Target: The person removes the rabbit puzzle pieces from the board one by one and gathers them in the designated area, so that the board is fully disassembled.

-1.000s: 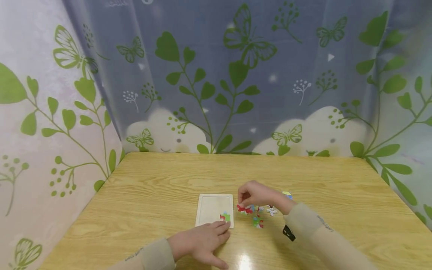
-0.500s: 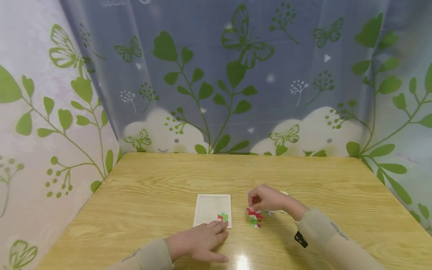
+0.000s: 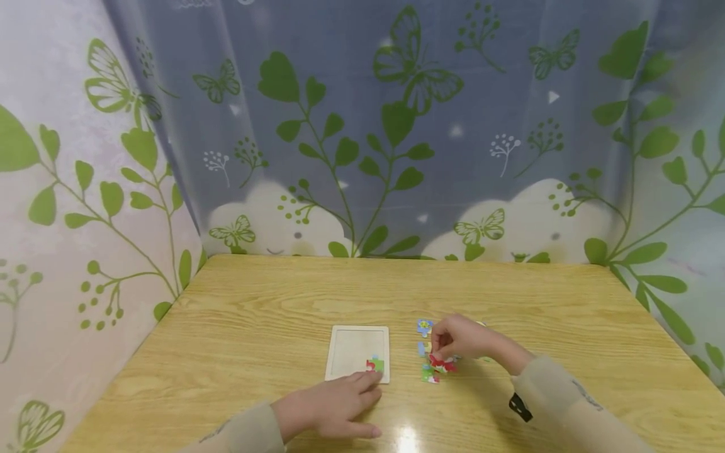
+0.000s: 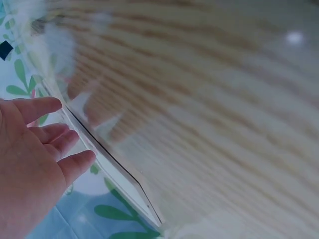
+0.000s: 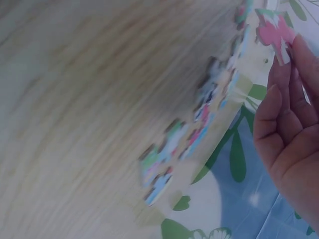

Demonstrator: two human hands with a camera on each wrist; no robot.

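My right hand pinches a red-and-white jigsaw piece between thumb and fingertips; the right wrist view shows this piece tilted above the table. Just below it in the head view lies a green jigsaw piece with red and white on it. My left hand spreads its fingers palm down, fingertips at the near edge of the shallow puzzle tray. Inside the tray's near right corner sits a green-and-red piece, partly covered by the left fingertips.
Two blue pieces, one with a yellow figure, lie left of my right hand. Several more loose pieces stretch across the wooden table, partly hidden under my right hand in the head view. A patterned curtain stands behind the table.
With the red-and-white piece pinched, my right hand has moved right and slightly nearer, away from the tray, uncovering the blue pieces. My left hand has stayed by the tray's near edge.
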